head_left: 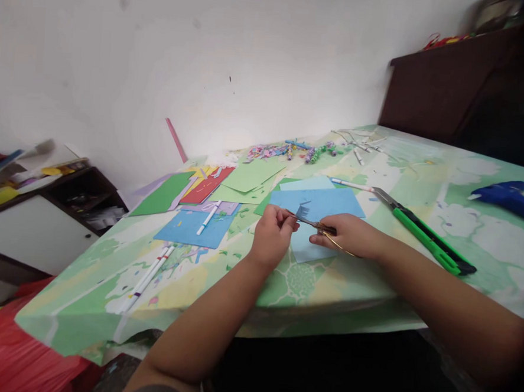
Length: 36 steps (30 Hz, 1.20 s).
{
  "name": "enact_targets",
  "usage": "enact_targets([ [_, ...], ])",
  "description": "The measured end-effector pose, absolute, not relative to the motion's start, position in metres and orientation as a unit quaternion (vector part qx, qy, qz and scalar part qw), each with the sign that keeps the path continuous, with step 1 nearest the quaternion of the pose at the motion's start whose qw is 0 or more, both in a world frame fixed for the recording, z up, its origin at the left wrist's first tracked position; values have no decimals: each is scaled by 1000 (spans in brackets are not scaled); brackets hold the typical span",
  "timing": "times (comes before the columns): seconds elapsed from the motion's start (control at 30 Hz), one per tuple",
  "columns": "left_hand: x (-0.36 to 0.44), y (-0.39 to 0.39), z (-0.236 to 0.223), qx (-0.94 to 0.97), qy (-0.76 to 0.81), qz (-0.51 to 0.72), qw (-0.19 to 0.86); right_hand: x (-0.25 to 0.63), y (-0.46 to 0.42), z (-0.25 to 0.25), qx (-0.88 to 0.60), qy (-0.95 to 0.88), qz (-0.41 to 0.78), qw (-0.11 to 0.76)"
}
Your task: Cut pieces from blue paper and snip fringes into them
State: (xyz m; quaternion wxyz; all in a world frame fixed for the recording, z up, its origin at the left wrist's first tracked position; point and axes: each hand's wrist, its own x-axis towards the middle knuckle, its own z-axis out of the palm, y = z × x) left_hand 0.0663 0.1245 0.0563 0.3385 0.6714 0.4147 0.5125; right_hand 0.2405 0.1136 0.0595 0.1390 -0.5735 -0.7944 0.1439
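My left hand (pixel 274 231) pinches a small piece of blue paper (pixel 303 211) whose upper edge is cut into narrow strips. My right hand (pixel 352 234) grips a pair of scissors (pixel 317 225) by its gold-coloured handles, and the blades point left at the small piece. How far the blades are apart I cannot tell. Beneath both hands lie a larger blue sheet (pixel 332 201) and a pale blue sheet (pixel 309 255). A green utility knife (pixel 428 238) rests on the table to the right of my right hand.
Coloured sheets, among them a red sheet (pixel 207 187) and a green sheet (pixel 162 197), lie left on the patterned tablecloth (pixel 301 284). White markers (pixel 148 278) are near the left front. Paper scraps (pixel 267 154) lie at the back. A blue glue gun (pixel 510 198) sits far right.
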Motion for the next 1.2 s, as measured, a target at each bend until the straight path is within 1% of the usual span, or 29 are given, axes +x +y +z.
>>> enact_targets([
  [0.3,67,125,56,647,396,528,382,242,115,60,-583,-791,127,138],
  [0.5,68,129,55,611,374,539,444,243,117,60,-596,-782,121,140],
  [0.57,69,130,56,595,375,523,481,244,118,59,-597,-781,116,143],
  [0.67,68,130,59,589,384,461,541,244,118,59,-596,-781,120,146],
  [0.77,68,128,62,583,389,417,579,244,118,59,-594,-782,121,149],
  [1.2,68,129,61,574,399,405,589,241,115,62,-604,-778,106,139],
])
